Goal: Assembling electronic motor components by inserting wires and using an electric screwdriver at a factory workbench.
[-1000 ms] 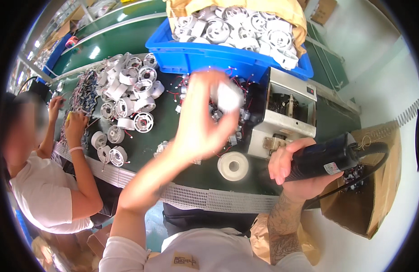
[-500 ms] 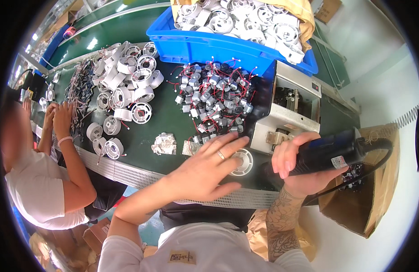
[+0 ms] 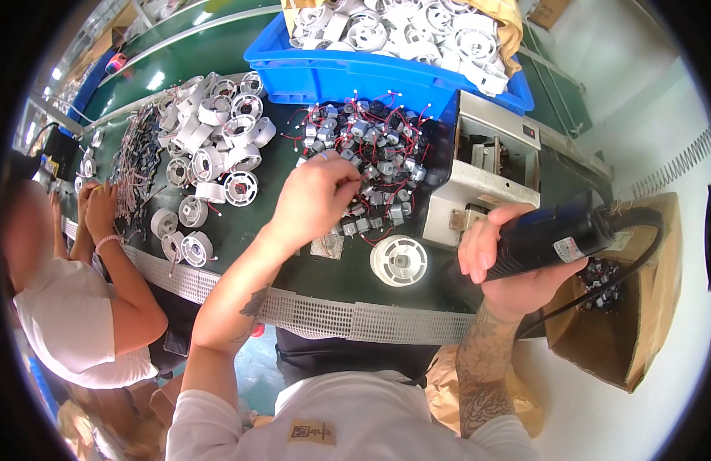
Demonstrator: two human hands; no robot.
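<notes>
My left hand [image 3: 317,196] is at the near left edge of a pile of small grey motors [image 3: 382,165] with red wires. Its fingers are curled together, and whatever they hold, if anything, is hidden. In my right hand [image 3: 498,265] is a black corded electric screwdriver [image 3: 551,234], gripped around its body and lying sideways; its tip does not show. A round white plastic housing [image 3: 399,261] lies on the green bench [image 3: 355,284] between my hands, apart from both. Beside it is a small silvery flat piece [image 3: 327,246].
A metal machine [image 3: 482,177] stands behind the screwdriver. At the back a blue bin [image 3: 340,81] holds white housings; more housings [image 3: 213,131] are heaped to the left, beside dark wire bundles [image 3: 138,161]. A co-worker [image 3: 102,307] works at far left. An open cardboard box [image 3: 601,338] is at right.
My left hand has moved away from the white housing, up and left to the motor pile, and its fingers have curled. The housing now shows fully. My right hand keeps holding the screwdriver.
</notes>
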